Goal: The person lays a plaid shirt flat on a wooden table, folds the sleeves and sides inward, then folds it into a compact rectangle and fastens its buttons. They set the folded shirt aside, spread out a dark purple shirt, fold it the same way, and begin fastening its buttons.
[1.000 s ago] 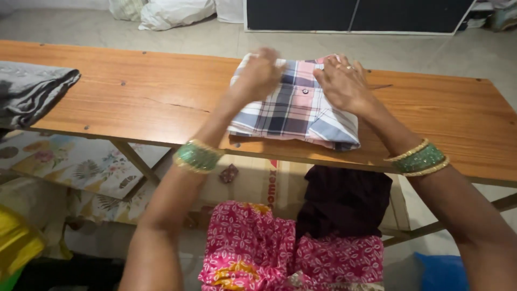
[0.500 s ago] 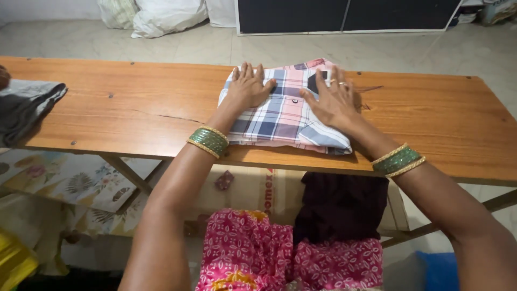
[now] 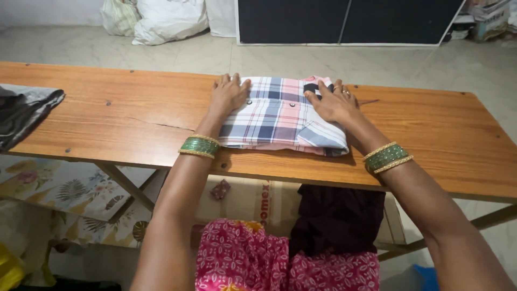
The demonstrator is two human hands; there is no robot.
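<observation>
A folded checked shirt (image 3: 280,116) in pink, blue and white lies on the wooden table (image 3: 124,116), buttons up. My left hand (image 3: 229,94) rests flat on the shirt's left edge, fingers spread. My right hand (image 3: 331,102) presses flat on the upper right part of the shirt near the collar; it wears a ring. Both wrists carry green and gold bangles. Neither hand grips the cloth.
A grey folded garment (image 3: 24,110) lies at the table's left end. A dark cloth (image 3: 334,218) hangs below the table's near edge. White sacks (image 3: 161,21) and a dark cabinet (image 3: 344,21) stand on the floor beyond the table.
Both hands moved from gripping and folding the shirt to lying flat on it. The shirt now lies squarer and flatter on the table.
</observation>
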